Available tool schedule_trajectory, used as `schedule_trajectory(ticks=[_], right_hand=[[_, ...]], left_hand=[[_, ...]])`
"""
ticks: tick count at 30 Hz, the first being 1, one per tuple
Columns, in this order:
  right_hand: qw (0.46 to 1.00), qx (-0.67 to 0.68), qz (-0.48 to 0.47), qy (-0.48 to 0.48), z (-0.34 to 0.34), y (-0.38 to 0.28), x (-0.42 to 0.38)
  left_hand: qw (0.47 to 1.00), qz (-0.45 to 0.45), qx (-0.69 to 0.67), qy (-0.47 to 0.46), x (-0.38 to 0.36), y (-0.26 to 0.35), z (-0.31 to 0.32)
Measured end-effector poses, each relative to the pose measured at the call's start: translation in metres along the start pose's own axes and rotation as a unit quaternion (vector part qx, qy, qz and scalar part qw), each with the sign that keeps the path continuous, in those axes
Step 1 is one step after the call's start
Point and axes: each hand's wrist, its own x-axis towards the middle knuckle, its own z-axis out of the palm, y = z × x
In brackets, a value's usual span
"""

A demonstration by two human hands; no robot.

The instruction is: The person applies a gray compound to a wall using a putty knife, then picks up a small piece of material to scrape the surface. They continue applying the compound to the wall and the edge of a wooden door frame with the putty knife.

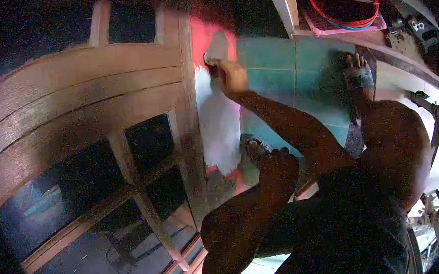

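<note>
My right hand [233,77] reaches out to a narrow upright strip of wall beside a wooden door or window frame. Its fingers are closed round what looks like a paintbrush [208,59], whose tip is against the strip. White paint [219,132] covers the lower part with a ragged edge, while red paint [201,40] shows above and at the foot. A grey patch lies just above the brush. Low in front of me, my left hand [279,164] is dark and curled. Beside it stands a small roundish object [254,147], perhaps a container; whatever the fingers hold is hidden.
The brown wooden frame [82,91] with dark panes fills the left side. Green tiles [266,76] lie right of the strip. My bare foot [359,74] and bent knee [395,144] are at right. A pink basket [347,26] sits on a shelf, upper right.
</note>
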Motion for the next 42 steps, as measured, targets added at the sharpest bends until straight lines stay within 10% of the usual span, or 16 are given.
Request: schedule_trajectory(ticks=[3,6,9,15,25,27,35,42], right_hand=[[0.999,-0.025,0.031,-0.017,-0.016,-0.015,0.003],[0.974,0.057,0.139,0.167,-0.009,0.001,0.041],[0.971,0.178,0.146,0.057,0.003,-0.023,0.051],[0.993,-0.044,0.095,-0.05,-0.009,-0.035,0.006],[0.974,0.055,0.075,0.205,-0.01,-0.013,0.053],[0.99,-0.023,0.134,-0.04,-0.013,-0.031,0.044],[0.995,0.086,0.038,-0.044,-0.01,0.017,-0.026],[0.971,0.079,0.182,0.133,0.0,0.033,0.046]], left_hand=[[0.998,-0.018,-0.042,-0.046,0.004,-0.003,0.002],[0.986,-0.028,-0.055,-0.156,0.013,-0.008,-0.01],[0.991,0.006,-0.004,-0.137,0.013,-0.008,-0.009],[0.986,-0.023,-0.016,-0.166,0.016,-0.007,-0.01],[0.976,-0.014,-0.021,-0.215,0.015,-0.011,-0.014],[0.977,0.008,0.002,-0.215,0.015,-0.011,-0.012],[0.98,-0.011,-0.035,-0.197,0.019,-0.008,-0.015],[0.976,-0.007,-0.027,-0.215,0.013,-0.011,-0.014]])
